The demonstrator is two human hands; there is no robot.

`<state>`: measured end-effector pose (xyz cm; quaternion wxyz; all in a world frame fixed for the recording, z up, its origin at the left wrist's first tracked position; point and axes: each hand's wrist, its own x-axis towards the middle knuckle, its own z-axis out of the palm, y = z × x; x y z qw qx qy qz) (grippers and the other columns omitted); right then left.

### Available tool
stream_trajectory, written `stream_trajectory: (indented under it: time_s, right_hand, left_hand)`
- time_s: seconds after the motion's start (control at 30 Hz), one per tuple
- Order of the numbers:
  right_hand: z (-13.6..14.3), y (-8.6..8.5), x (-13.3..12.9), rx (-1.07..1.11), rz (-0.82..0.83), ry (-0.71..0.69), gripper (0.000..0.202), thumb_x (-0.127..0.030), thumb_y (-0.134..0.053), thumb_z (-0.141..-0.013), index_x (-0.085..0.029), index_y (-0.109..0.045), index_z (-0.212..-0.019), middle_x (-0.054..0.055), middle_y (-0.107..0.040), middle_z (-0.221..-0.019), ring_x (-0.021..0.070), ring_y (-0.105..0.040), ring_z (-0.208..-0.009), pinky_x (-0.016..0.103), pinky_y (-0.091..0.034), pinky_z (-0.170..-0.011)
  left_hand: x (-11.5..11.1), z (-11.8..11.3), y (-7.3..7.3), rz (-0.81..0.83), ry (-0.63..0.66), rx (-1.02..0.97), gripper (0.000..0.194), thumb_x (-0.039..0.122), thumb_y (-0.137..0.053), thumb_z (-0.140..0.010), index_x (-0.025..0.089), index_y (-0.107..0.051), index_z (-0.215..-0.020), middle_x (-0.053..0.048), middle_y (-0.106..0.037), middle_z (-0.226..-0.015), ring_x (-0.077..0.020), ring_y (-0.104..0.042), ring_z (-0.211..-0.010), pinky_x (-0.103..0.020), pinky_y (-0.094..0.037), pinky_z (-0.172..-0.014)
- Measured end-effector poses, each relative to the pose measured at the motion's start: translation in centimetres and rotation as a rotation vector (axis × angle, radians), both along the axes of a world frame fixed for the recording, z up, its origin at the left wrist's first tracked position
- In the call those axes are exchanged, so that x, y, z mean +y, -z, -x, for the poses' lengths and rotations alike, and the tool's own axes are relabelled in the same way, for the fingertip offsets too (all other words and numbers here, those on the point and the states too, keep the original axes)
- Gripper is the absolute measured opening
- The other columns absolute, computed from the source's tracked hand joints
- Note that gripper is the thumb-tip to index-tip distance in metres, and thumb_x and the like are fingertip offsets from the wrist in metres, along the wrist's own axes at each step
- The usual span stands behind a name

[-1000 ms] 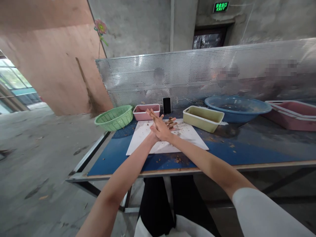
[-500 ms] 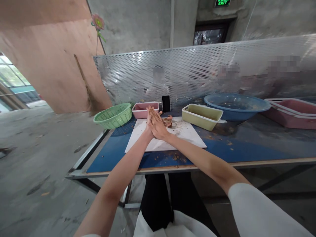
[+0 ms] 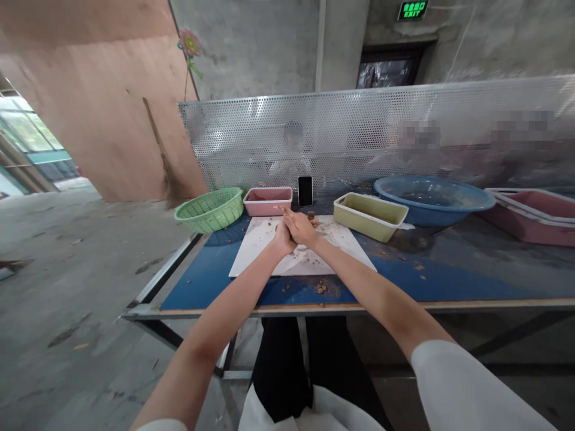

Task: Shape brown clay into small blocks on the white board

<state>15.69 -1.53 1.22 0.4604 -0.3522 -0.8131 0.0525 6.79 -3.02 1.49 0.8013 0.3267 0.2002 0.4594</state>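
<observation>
Over the white board (image 3: 251, 251), my left hand (image 3: 284, 239) and my right hand (image 3: 302, 228) are closed together. The fingers of the right wrap across the left, and one brown-smeared fingertip pokes out at the far side. Whatever lies between the palms, if anything, is hidden. Just beyond the right hand sits a small brown lump (image 3: 311, 215), seemingly clay, partly covered by the fingers. Brown crumbs (image 3: 330, 230) are scattered over the board.
Behind the board stand a green basket (image 3: 211, 211), a pink bin (image 3: 268, 207), a phone (image 3: 305, 191) and a yellow-green bin (image 3: 371, 218). A blue basin (image 3: 435, 209) and a dark pink bin (image 3: 530, 224) are at right. Small lumps (image 3: 321, 288) lie near the table edge.
My palms were pressed flat together with fingers stretched forward. Now the fingers have folded round each other, and the hands sit slightly lower and nearer. The view has shifted slightly.
</observation>
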Motion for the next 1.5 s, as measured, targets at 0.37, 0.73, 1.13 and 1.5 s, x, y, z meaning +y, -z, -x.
stream_trajectory:
  time_s: [0.37, 0.73, 1.13, 1.5]
  right_hand:
    - [0.6, 0.7, 0.2, 0.323, 0.170, 0.089, 0.074, -0.065, -0.022, -0.111, -0.023, -0.084, -0.109, 0.014, -0.081, -0.117, 0.0305, -0.071, -0.125, 0.049, -0.050, -0.115]
    - [-2.1, -1.5, 0.5, 0.290, -0.205, 0.131, 0.049, -0.047, -0.027, -0.113, -0.021, -0.064, -0.132, 0.015, -0.069, -0.136, 0.0269, -0.065, -0.124, 0.049, -0.048, -0.112]
    - [-4.3, 0.3, 0.0, 0.356, -0.369, 0.193, 0.036, -0.040, -0.026, -0.113, -0.023, -0.055, -0.125, 0.012, -0.061, -0.111, 0.0264, -0.062, -0.105, 0.048, -0.053, -0.100]
    - [-4.1, 0.6, -0.6, 0.341, -0.223, 0.179, 0.042, -0.045, -0.023, -0.113, -0.024, -0.056, -0.127, 0.014, -0.062, -0.119, 0.0291, -0.063, -0.113, 0.051, -0.050, -0.107]
  left_hand:
    - [-0.3, -1.0, -0.1, 0.098, 0.009, -0.022, 0.048, 0.045, -0.044, -0.104, 0.015, -0.072, -0.128, -0.016, -0.081, -0.112, -0.0340, -0.076, -0.112, -0.049, -0.059, -0.103]
    - [0.9, -1.2, -0.9, -0.111, -0.275, 0.001, 0.032, 0.022, -0.074, -0.093, 0.019, -0.071, -0.124, -0.009, -0.081, -0.113, -0.0251, -0.076, -0.111, -0.035, -0.058, -0.100]
    - [5.3, 8.3, -2.3, 0.057, -0.878, -0.164, 0.018, 0.023, -0.038, -0.114, 0.025, -0.056, -0.118, 0.009, -0.054, -0.059, -0.0052, -0.053, -0.046, -0.011, -0.043, -0.051]
    - [4.4, 8.9, -2.5, 0.074, -0.549, -0.178, 0.048, 0.049, -0.034, -0.115, 0.022, -0.051, -0.080, 0.012, -0.013, -0.045, -0.0065, -0.012, -0.032, -0.021, -0.011, -0.036]
